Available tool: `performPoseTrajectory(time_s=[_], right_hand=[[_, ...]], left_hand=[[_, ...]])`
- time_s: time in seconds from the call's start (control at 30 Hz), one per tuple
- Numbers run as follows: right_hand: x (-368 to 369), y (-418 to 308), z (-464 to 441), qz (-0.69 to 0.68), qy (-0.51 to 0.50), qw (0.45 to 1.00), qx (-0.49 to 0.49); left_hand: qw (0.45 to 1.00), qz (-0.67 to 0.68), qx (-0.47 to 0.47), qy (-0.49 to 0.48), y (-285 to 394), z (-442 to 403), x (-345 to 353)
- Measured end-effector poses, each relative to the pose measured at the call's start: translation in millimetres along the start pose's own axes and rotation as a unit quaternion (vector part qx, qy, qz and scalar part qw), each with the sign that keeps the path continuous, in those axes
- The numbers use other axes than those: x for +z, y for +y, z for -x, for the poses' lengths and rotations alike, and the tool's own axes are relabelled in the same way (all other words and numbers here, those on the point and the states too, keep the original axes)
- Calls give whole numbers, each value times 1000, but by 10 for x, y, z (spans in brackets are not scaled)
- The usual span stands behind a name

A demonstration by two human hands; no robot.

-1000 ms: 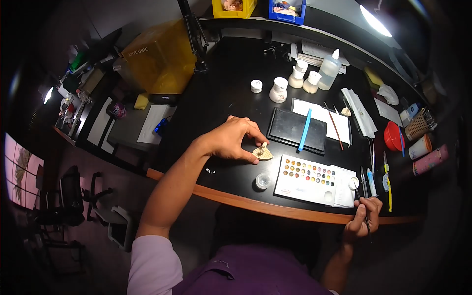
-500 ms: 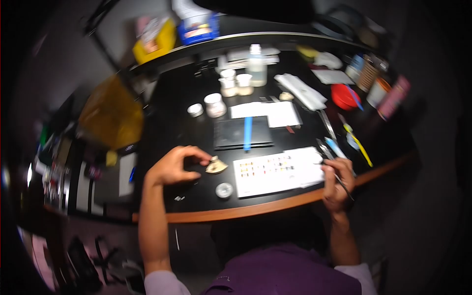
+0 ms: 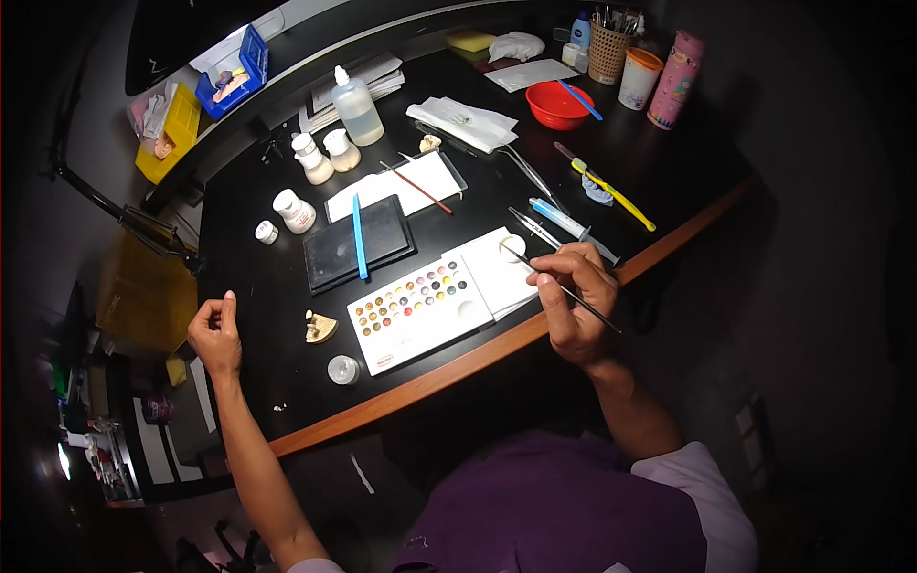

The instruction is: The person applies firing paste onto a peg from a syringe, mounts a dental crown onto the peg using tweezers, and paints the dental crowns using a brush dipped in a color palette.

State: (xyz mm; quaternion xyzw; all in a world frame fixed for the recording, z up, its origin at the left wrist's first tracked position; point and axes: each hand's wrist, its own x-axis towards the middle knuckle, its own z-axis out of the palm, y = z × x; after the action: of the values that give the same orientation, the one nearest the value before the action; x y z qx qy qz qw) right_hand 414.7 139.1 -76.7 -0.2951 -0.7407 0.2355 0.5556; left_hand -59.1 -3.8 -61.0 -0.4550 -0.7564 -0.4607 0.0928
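My right hand [image 3: 576, 298] pinches a thin dark brush [image 3: 585, 304], its tip over a small round white dish [image 3: 513, 250] beside the white paint palette [image 3: 420, 310]. At the left, my left hand [image 3: 218, 334] is raised over the table edge, fingertips pressed together; whether something tiny is between them is hidden. A small cream dental model piece [image 3: 321, 328] lies on the black table, apart from both hands. Near it stands a small clear cup [image 3: 343, 370]. Behind the palette, a blue stick [image 3: 359, 237] rests on a flat black box [image 3: 315, 263].
White jars [image 3: 294, 211] and a clear bottle [image 3: 357, 107] stand at the back. Rightward are a red bowl [image 3: 559, 105], a syringe [image 3: 560, 219], tweezers [image 3: 537, 227], a yellow toothbrush [image 3: 621, 201] and a pink bottle [image 3: 677, 82]. A wooden edge [image 3: 420, 390] borders the table front.
The view has swung right. My left hand, earlier around the model piece, has let go and moved away leftward, its fingers now together. My right hand still holds the brush by the dish.
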Motion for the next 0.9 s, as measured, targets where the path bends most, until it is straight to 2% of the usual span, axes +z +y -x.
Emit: performPoseTrajectory(time_s=[0.07, 0.2, 0.3, 0.43, 0.57, 0.67, 0.8, 0.9], right_hand=[[24, -3, 30, -24, 10, 999, 46], [39, 21, 38, -22, 10, 999, 42], [-32, -68, -86, 81, -84, 990, -80], [38, -87, -144, 165, -158, 955, -191], [7, -211, -300, 301, -258, 888, -232], [53, -197, -333, 349, -271, 857, -264], [59, -248, -319, 392, -331, 827, -231], [70, -255, -296, 398, -322, 825, -240]], left_hand=[[1000, -2, 0, 8, 26, 1, 15], [1000, -3, -1, 5, 58, 2, 25], [1000, 12, 1, 3, 15, -1, 49], [1000, 22, -8, -6, 203, 21, 19], [1000, 17, -1, -20, 222, 3, 9], [999, 18, 4, -30, 162, -7, -5], [999, 5, 17, -48, 190, 7, -3], [998, -3, 21, -53, 261, 12, -13]])
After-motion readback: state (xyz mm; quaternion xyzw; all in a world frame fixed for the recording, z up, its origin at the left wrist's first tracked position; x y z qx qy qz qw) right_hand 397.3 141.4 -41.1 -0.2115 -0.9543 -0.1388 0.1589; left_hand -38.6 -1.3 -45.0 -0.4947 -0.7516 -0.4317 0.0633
